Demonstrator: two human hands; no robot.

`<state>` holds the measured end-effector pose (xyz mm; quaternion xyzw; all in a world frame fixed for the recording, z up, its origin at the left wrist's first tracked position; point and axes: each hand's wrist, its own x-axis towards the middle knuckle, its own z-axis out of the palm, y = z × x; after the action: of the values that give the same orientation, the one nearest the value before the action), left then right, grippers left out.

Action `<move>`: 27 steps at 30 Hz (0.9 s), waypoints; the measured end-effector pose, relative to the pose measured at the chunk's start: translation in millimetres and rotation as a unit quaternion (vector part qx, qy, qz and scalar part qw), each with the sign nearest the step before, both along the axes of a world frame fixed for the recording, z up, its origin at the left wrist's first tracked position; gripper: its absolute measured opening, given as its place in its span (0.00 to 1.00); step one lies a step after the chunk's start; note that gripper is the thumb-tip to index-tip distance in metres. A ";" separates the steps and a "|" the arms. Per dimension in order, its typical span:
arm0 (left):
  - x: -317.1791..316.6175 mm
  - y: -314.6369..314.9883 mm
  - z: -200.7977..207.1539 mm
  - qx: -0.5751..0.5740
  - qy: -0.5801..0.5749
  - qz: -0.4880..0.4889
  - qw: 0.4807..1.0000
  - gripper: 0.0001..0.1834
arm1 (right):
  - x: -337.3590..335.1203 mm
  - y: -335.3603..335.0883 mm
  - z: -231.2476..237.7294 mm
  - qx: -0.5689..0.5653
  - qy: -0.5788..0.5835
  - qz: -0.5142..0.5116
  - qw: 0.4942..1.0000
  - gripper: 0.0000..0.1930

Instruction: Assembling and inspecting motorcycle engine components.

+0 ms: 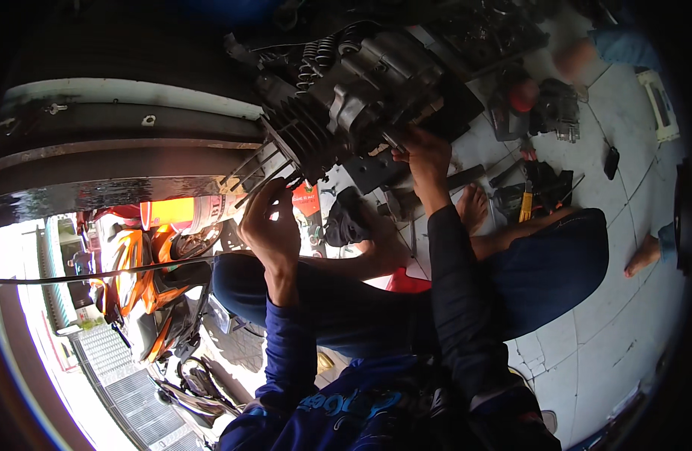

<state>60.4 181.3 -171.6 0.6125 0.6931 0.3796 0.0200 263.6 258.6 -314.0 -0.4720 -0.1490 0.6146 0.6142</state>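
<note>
Dim up top, engine (361,105) in shadow; daylight glare blows out lower left; fisheye bends edges.

Much Lost to Shadow and Rim

The fingertips of the bare left hand (271,229) merge with darkness beside the finned grey metal engine (383,83); whether they grip anything cannot be told. A short, shiny metal piece (392,141) is partly covered by the bare right hand (430,161), too dim to tell if it belongs to the engine. Far off, small dark parts in a black tray (504,56) blur together. At far right, another person's light-blue-clad limb (624,49) is cut off by the black rim. A bright red object (408,283) lies mostly hidden behind the navy-trousered legs (346,308).
</note>
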 end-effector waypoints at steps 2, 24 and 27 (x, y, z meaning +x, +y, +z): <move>-3.8 -1.5 -7.7 0.039 -0.026 0.016 0.999 0.08 | -0.5 16.3 -25.3 0.027 -0.002 0.020 0.999 0.14; 1.4 -7.0 -17.1 0.136 -0.125 0.044 0.982 0.12 | -11.1 50.2 -10.5 0.164 -0.219 -0.014 0.962 0.06; 2.8 -6.1 -16.6 0.148 -0.088 0.042 0.984 0.11 | -9.1 47.3 -6.7 0.150 -0.191 0.012 0.970 0.08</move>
<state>63.2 175.2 -188.2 0.5435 0.6498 0.5308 -0.0259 254.4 305.9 -320.8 -0.4811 -0.3595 0.4914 0.6308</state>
